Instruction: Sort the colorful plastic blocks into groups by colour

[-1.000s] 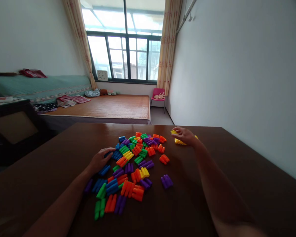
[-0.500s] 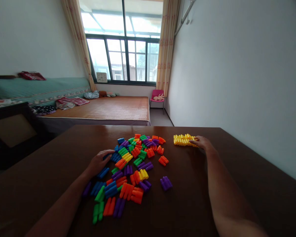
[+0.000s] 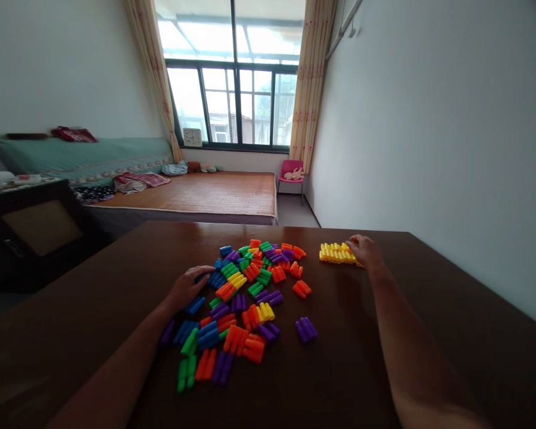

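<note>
Many plastic pieces in orange, green, purple, blue and yellow lie in a loose pile on the brown table (image 3: 335,381). At the pile's left edge my left hand (image 3: 190,286) rests beside some blue pieces (image 3: 217,279), its fingers curved; whether it grips one cannot be made out. To the right of the pile, yellow pieces (image 3: 339,253) lie side by side in a flat block. My right hand (image 3: 365,249) touches the right end of that block, with fingers bent and partly hidden. A purple piece (image 3: 306,329) and an orange piece (image 3: 302,289) lie apart from the pile.
Beyond the table stands a bed (image 3: 214,190) with folded cloths on it. A dark cabinet (image 3: 40,220) is at the left, a pink chair (image 3: 291,168) near the window, and a white wall (image 3: 438,131) along the right.
The whole view has shifted slightly, with the scene moving right. My right hand has moved a little up along the yellow block's right end. My left hand stays by the blue pieces.
</note>
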`<state>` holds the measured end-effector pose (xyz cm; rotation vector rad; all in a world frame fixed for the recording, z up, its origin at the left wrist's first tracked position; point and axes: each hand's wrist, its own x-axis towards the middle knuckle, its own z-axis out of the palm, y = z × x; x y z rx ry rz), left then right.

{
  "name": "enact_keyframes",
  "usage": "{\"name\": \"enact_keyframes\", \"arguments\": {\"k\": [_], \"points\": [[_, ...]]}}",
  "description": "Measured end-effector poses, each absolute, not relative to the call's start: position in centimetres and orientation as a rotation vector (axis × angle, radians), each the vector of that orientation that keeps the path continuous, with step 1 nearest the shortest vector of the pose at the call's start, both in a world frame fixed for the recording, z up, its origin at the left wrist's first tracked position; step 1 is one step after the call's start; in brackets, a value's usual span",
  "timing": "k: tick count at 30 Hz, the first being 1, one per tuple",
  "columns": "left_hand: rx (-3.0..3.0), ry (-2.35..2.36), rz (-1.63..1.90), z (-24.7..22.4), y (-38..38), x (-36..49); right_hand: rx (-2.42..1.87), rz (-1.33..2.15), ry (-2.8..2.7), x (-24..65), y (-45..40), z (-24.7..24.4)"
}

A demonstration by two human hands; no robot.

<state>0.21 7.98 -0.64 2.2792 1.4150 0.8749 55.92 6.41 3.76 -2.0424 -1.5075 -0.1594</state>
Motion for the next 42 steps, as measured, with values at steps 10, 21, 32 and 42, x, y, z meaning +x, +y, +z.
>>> {"name": "enact_keyframes", "arguments": {"k": [10,21,32,42], "points": [[2.276,1.388,0.893,-0.5,7.8,0.4,-0.847,0.126,-2.559,27.7,2.3,3.3],[2.274,1.410,0.886,-0.2,7.5,0.7,-1.169,0.092,-2.531,28.0,2.0,2.7],[2.274,1.434,0.847,-0.5,8.0,0.3,-1.276,0.329,-2.380,33.0,3.2,4.1],[2.292,1.428,0.859,-1.1,8.5,-0.1,-1.516,0.308,-1.379,51.5,7.0,6.9]]}}
